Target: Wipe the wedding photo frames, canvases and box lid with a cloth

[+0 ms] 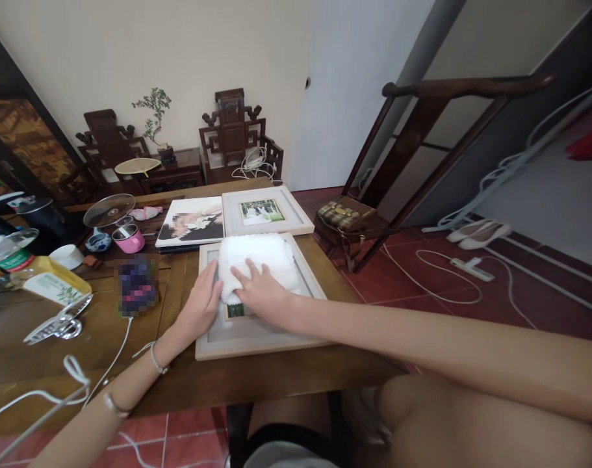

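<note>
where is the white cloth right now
In the head view, the white cloth lies near the middle, on the nearer picture frame, partly under the right hand.

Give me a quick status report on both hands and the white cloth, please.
Right hand spread on the white cloth. Left hand at the left side of the picture frame. Cloth lying on frame, hiding most of its photo.

hands [205, 299] [262, 290]: 2 | cloth [272, 251]: 1 | wooden frames [257, 338] [268, 212]: 2 | bracelets [154, 355] [113, 405]: 2 | pink cup [130, 243]: 1
</note>
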`<state>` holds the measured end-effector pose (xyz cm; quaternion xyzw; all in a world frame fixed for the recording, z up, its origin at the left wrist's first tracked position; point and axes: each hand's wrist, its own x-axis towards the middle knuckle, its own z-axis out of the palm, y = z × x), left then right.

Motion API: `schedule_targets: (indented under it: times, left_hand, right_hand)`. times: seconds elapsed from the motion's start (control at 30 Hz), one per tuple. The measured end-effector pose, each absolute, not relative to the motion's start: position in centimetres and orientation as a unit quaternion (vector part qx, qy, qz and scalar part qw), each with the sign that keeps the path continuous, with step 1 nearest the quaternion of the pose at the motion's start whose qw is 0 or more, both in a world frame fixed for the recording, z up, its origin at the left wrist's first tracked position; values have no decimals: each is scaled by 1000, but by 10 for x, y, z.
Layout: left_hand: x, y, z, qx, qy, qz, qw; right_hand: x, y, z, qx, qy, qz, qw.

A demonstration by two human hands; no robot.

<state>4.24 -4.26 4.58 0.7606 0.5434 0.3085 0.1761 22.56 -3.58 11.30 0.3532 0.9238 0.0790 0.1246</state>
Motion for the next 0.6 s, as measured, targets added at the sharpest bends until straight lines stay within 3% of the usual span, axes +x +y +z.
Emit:
schedule_targets:
  times: [0.17,0.47,0.6]
  left_hand:
    - [45,-45,52,756,542,316,187]
    - [45,-48,56,753,552,302,191]
    - [43,-47,53,758,547,303,182]
  right_hand:
    - [229,-60,119,313,940,84,105]
    - [251,-90,160,201,963,-39,174]
    - [262,-84,162,180,969,-74,151]
